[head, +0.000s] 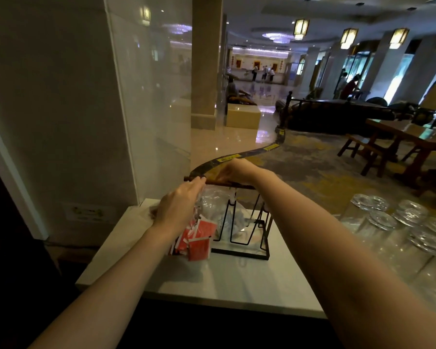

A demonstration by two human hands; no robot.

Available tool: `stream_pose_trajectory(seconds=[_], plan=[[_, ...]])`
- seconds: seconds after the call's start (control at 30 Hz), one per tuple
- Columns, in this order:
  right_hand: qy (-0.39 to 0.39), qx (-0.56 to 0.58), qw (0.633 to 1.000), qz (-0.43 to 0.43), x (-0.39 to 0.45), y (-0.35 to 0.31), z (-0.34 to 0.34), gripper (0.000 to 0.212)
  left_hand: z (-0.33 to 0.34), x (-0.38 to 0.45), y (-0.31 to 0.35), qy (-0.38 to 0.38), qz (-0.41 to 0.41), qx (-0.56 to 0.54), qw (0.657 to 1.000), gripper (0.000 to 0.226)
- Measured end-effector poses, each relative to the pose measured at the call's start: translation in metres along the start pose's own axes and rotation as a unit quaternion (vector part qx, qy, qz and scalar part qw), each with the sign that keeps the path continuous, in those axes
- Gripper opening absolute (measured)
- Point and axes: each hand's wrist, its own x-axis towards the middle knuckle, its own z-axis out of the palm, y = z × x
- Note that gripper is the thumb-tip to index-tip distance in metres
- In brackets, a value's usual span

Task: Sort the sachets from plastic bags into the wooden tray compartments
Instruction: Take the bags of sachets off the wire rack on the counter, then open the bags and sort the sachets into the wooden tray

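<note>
While they grip the wooden tray point(220, 183), both hands point(180, 202) clamped on it, red sachets point(199, 238) in clear plastic bag point(212, 202) beneath.

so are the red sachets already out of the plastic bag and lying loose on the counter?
No. The red sachets are inside the clear plastic bag, which hangs under the left hand beside the black wire rack.

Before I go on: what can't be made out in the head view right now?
- Wooden tray: seen edge-on; compartments hidden.
- Left hand fingertips: behind a clear plastic bag; grip unclear.
- Right hand: fingers curl over the tray's far side.
- Red sachets: print blurred.
</note>
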Motion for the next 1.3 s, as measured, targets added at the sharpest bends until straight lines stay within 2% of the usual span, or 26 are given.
stream_pose_trajectory(seconds=[0.13,0.2,0.23,0.3,0.37,0.4,0.43,0.5,0.53,0.63,0.7,0.77,0.87,1.0,1.13,1.2,1.3], plan=[[-0.035,0.011,0.999,0.002,0.007,0.0,-0.003,0.012,-0.001,0.013,0.008,-0.01,0.014,0.011,1.0,0.054],[-0.043,0.021,0.999,0.008,0.008,-0.001,-0.004,0.029,0.001,0.017,0.008,-0.02,-0.008,0.006,1.0,0.054],[-0.046,0.02,0.999,0.009,0.008,-0.001,-0.004,0.029,0.003,0.018,0.007,-0.019,-0.016,-0.001,1.0,0.052],[-0.051,0.011,0.999,0.005,0.008,-0.001,-0.002,0.02,0.006,0.018,0.006,-0.004,-0.015,-0.009,1.0,0.048],[-0.006,0.039,0.999,-0.015,0.007,-0.006,-0.001,0.02,0.008,0.018,0.004,0.021,-0.008,-0.024,0.999,0.04],[0.034,0.114,0.992,-0.032,0.005,-0.009,-0.003,0.021,0.009,0.019,0.004,0.032,-0.005,-0.033,0.999,0.033],[0.078,0.24,0.967,-0.038,-0.001,-0.016,-0.009,0.021,0.009,0.02,0.003,0.041,-0.003,-0.039,0.998,0.026],[0.146,0.483,0.863,-0.042,-0.015,-0.025,-0.025,0.019,0.009,0.019,0.003,0.05,0.0,-0.04,0.998,0.018],[0.173,0.545,0.819,-0.047,-0.024,-0.029,-0.035,0.019,0.009,0.018,0.004,0.053,-0.001,-0.043,0.998,0.019],[0.248,0.634,0.729,-0.074,-0.051,-0.031,-0.059,0.023,0.01,0.017,0.006,0.046,-0.019,-0.028,0.998,0.032],[0.278,0.648,0.703,-0.09,-0.07,-0.033,-0.069,0.024,0.008,0.02,0.006,0.036,-0.042,-0.058,0.997,0.036],[0.29,0.629,0.716,-0.088,-0.088,-0.038,-0.069,0.028,0.006,0.019,0.008,0.019,-0.05,-0.081,0.995,0.035],[0.28,0.61,0.736,-0.088,-0.113,-0.051,-0.049,0.026,-0.002,0.01,0.005,0.01,-0.051,-0.124,0.991,0.022],[0.261,0.598,0.754,-0.076,-0.141,-0.058,-0.006,0.023,-0.009,-0.025,0.005,0.078,-0.025,-0.195,0.977,0.02],[0.272,0.55,0.788,-0.059,-0.169,-0.066,0.035,0.026,-0.023,-0.073,0.02,0.108,-0.043,-0.217,0.969,0.023],[0.273,0.527,0.803,-0.055,-0.185,-0.07,0.052,0.021,-0.03,-0.099,0.025,0.127,-0.016,-0.223,0.966,0.023],[0.264,0.474,0.839,-0.047,-0.215,-0.075,0.08,0.015,-0.028,-0.148,0.032,0.108,0.031,-0.244,0.963,0.021]])
